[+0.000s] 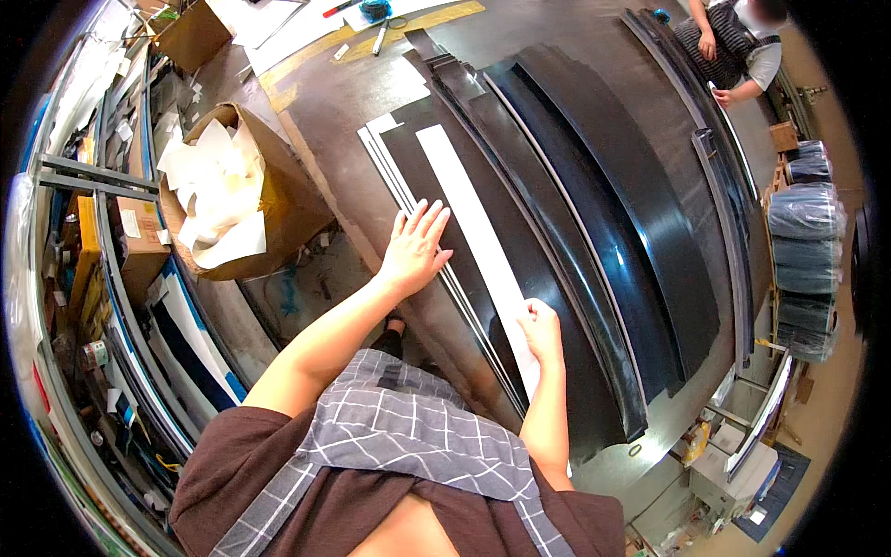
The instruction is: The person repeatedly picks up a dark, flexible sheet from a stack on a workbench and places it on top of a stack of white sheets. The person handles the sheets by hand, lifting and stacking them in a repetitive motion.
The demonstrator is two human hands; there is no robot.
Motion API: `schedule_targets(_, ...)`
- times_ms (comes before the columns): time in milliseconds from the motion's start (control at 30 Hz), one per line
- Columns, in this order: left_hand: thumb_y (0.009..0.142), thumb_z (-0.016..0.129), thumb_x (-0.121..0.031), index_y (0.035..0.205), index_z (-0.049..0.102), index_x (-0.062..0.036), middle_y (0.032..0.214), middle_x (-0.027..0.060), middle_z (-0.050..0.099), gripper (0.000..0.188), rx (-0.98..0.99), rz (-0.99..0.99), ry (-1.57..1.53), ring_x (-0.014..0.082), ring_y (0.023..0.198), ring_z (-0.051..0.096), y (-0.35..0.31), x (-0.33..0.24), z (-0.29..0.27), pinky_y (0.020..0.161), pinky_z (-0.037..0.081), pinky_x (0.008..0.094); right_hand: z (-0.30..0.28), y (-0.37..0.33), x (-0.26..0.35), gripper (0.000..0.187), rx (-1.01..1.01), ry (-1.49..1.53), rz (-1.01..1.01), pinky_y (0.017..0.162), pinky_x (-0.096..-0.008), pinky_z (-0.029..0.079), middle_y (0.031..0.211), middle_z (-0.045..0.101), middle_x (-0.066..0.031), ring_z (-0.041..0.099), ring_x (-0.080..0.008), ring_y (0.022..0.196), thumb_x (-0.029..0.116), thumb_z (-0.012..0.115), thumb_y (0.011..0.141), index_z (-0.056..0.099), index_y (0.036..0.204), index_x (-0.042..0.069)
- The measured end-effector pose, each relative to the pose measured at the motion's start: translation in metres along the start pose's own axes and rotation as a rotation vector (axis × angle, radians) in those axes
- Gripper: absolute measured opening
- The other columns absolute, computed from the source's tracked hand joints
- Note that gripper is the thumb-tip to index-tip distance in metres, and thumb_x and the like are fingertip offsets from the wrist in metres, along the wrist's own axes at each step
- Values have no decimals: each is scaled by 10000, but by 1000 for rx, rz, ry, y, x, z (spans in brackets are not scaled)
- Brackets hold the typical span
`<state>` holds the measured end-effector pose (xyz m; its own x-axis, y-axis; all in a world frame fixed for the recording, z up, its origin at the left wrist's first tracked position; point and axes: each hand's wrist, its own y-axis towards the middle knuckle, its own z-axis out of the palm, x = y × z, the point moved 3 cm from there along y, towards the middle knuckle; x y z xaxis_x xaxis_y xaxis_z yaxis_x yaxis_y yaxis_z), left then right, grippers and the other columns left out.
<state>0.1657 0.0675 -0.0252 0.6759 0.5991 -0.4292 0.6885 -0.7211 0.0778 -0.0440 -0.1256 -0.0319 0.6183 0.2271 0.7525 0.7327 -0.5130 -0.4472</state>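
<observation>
A long white strip [471, 221] lies lengthwise along a flat black panel [531, 265] on the worktable. Curled fingers of my right hand [542, 332] grip the strip's right edge near its lower end. To the left, my left hand [418, 249] rests flat, fingers stretched and slightly apart, holding nothing. It lies over the panel's left edge, where several thin white-edged strips [376, 158] run side by side; part of them is hidden beneath the palm. Right of the panel stand long glossy black strips [557, 209].
Wide black curved sheets [622, 176] cover the table's right half. A cardboard box [288, 204] full of white paper scraps stands left. A marker pen [380, 39] lies at the far edge. Across the table works another person [729, 46]. Wrapped rolls [806, 265] are stacked at right.
</observation>
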Motion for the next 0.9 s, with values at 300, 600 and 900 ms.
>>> schedule_targets(300,812,666,-330,1422,321,-33,1490,189,247,761,-46,-39,-109,353,1372,244,-1,9,-8,1129,207,457,38,9,10,124,60,197,-63,638,-253,453,701,629,-19,556,-62,682,93,615,797,638,849,-18)
schedule_targets(600,823,635,-344,1377,394,-24,1441,180,352,684,-80,-28,-125,326,1322,344,5,20,-14,1103,261,424,36,10,5,111,80,174,-66,602,-244,429,678,593,2,516,-55,651,81,627,787,635,830,-22)
schedule_targets(900,835,620,-369,1370,408,-22,1427,173,380,672,-60,-40,-128,336,1317,349,8,21,-16,1098,268,437,32,14,5,105,119,132,-54,591,-241,427,682,600,3,515,-53,639,75,633,784,641,834,-17)
